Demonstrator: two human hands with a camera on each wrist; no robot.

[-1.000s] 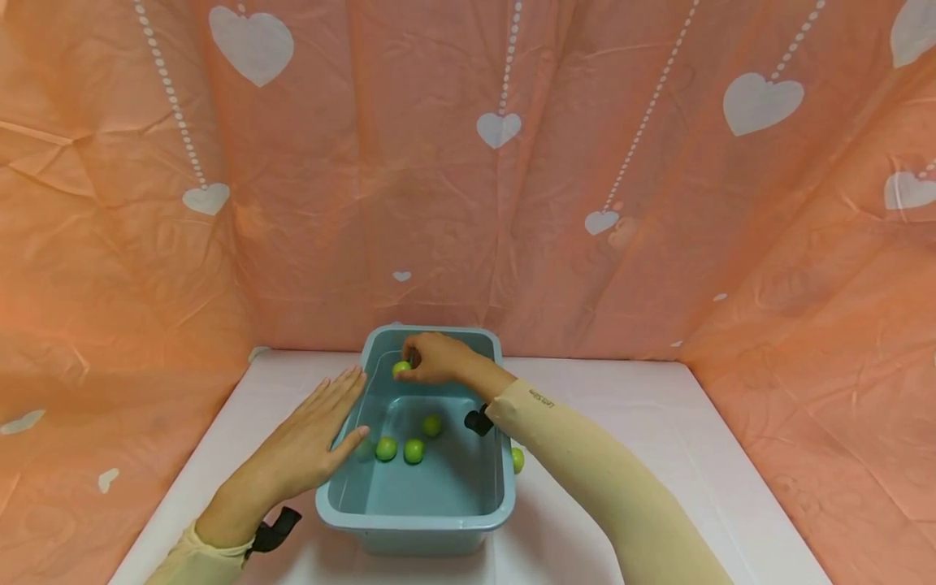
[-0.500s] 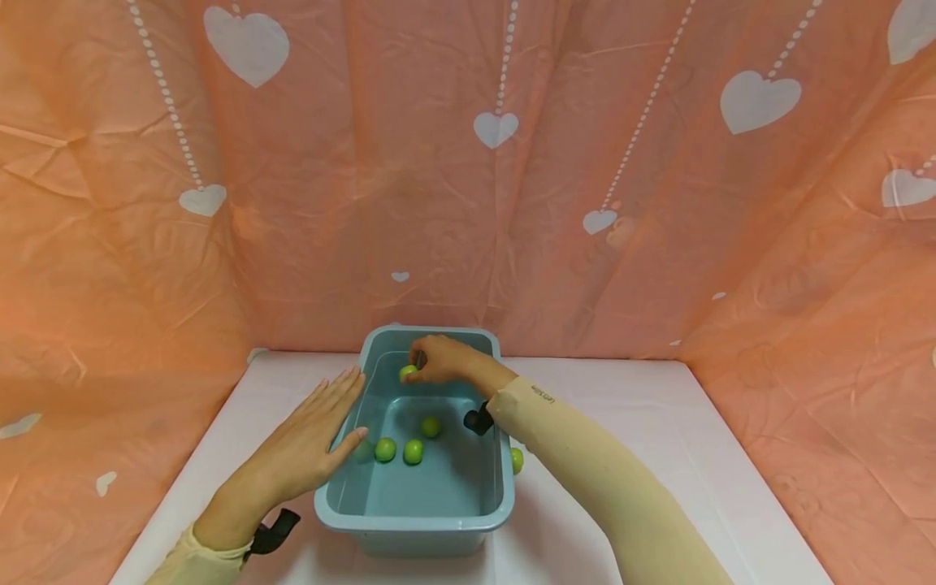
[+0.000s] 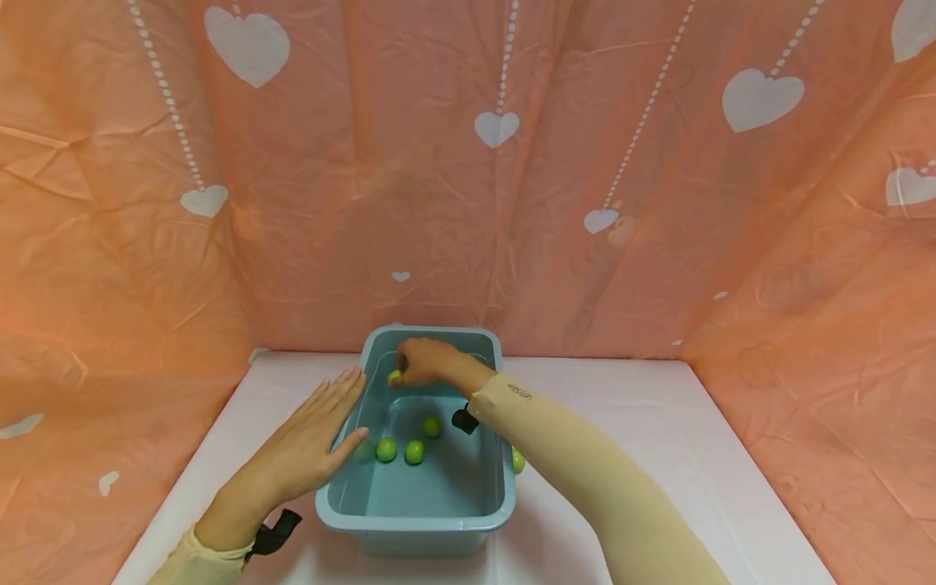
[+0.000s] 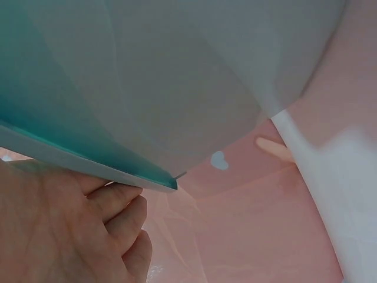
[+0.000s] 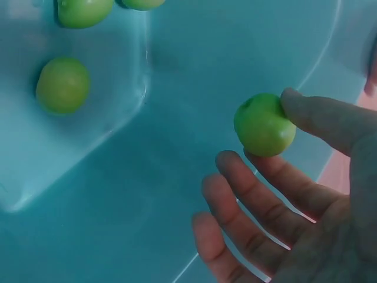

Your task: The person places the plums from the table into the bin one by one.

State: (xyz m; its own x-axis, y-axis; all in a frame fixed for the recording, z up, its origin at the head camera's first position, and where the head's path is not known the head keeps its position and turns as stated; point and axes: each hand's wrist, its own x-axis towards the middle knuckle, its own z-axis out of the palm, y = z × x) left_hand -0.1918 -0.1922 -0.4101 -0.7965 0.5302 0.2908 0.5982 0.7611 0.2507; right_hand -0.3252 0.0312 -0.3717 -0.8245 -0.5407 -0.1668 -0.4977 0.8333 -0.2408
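Note:
My right hand point(image 3: 433, 362) is over the far end of a blue-grey plastic tub point(image 3: 415, 522). Between its thumb and index finger it pinches a small round green fruit point(image 5: 265, 125); the other fingers are spread apart in the right wrist view. My left hand point(image 3: 310, 439) lies along the tub's left rim, fingers straight, touching it from outside in the left wrist view. Lower down on the tub floor are three more green fruits, among them a left one point(image 3: 386, 449), a middle one point(image 3: 413, 452) and a farther one point(image 3: 432, 426).
Another green fruit point(image 3: 517, 461) sits outside the tub by its right wall, partly hidden. The tub stands on a white-covered table point(image 3: 614, 455). Orange sheeting point(image 3: 439, 203) with pale hearts hangs behind and on both sides.
After a slight shift to the right, my right hand has moved left and a little nearer with the green fruit still pinched. My left hand keeps its place on the rim.

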